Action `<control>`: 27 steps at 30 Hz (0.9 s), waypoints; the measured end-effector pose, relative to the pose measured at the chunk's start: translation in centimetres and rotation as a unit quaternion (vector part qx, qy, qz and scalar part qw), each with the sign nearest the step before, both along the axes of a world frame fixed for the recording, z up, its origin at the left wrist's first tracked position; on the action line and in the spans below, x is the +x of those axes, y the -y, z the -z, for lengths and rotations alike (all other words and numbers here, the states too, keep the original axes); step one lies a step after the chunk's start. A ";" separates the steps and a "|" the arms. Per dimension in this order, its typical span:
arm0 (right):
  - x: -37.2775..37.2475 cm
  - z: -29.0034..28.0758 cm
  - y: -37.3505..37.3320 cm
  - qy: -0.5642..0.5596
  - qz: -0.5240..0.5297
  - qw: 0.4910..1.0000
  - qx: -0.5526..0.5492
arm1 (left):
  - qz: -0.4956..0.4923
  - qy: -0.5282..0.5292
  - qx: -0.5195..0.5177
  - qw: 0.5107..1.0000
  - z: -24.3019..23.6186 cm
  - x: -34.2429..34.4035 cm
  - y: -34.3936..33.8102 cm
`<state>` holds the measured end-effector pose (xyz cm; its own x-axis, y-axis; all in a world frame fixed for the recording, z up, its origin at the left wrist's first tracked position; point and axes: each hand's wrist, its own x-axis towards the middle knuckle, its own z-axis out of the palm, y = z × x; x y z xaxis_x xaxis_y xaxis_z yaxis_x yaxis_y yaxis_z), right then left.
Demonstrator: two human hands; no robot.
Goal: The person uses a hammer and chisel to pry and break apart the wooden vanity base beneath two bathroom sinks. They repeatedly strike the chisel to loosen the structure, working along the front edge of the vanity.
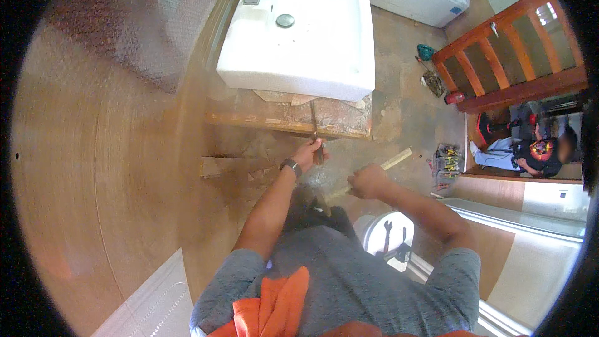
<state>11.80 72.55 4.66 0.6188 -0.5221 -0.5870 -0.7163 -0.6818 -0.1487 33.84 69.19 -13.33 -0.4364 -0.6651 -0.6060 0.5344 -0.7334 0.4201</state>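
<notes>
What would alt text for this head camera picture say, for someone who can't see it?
Seen from above, a person's left hand holds a thin metal tool upright against a worn wooden ledge under a white square sink, while the right hand grips a wooden-handled tool. A white bucket of tools stands by the right arm.

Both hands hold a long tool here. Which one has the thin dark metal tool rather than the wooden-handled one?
The left hand, the one with the wristwatch, grips the thin dark metal tool pointing at the worn wooden plank. The right hand holds the pale wooden handle.
</notes>
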 end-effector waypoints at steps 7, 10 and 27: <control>0.0 -1.3 0.1 0.034 -0.044 0.998 -0.036 | 0.018 0.061 -0.068 0.996 0.1 0.4 -0.2; -0.6 -0.7 -0.9 0.088 -0.133 0.987 -0.015 | 0.001 0.048 -0.060 0.997 0.1 0.2 -0.4; -1.5 2.0 -0.5 -0.006 -0.045 0.995 -0.090 | -0.035 0.091 -0.078 0.992 -0.8 -0.1 -0.5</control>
